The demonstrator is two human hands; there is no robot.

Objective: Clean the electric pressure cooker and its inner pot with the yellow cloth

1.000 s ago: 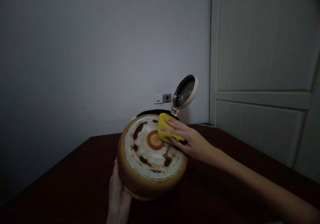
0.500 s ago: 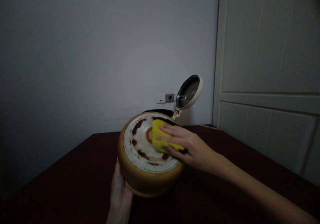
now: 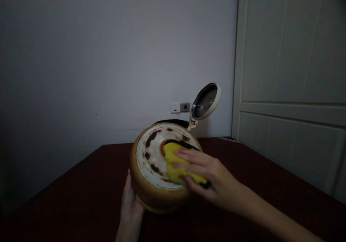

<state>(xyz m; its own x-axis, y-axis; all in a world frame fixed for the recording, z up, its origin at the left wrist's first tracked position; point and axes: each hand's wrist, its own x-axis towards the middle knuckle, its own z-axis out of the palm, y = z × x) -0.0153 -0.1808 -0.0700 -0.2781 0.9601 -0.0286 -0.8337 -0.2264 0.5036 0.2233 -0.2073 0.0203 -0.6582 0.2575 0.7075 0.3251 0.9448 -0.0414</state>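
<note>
A round pot (image 3: 154,166) is tilted with its underside toward me. Its side is golden brown, and its whitish base carries dark brown, rust-like patches around a central ring. Cupped beneath its lower left side, my left hand (image 3: 131,202) holds it up, the fingers partly hidden behind it. My right hand (image 3: 205,166) presses a yellow cloth (image 3: 174,162) with black edging against the right part of the base, fingers spread over the cloth. The cloth covers part of the central ring.
Behind the pot stands an appliance with a dark rim (image 3: 173,122) and a raised hinged lid (image 3: 207,101). Wall sockets (image 3: 180,108) sit to the lid's left. A dark red table (image 3: 89,188) lies below, with a panelled door (image 3: 292,72) at the right.
My right hand and the cloth have slid down and slightly right across the base, uncovering dark patches at its upper right. My left hand still supports the pot.
</note>
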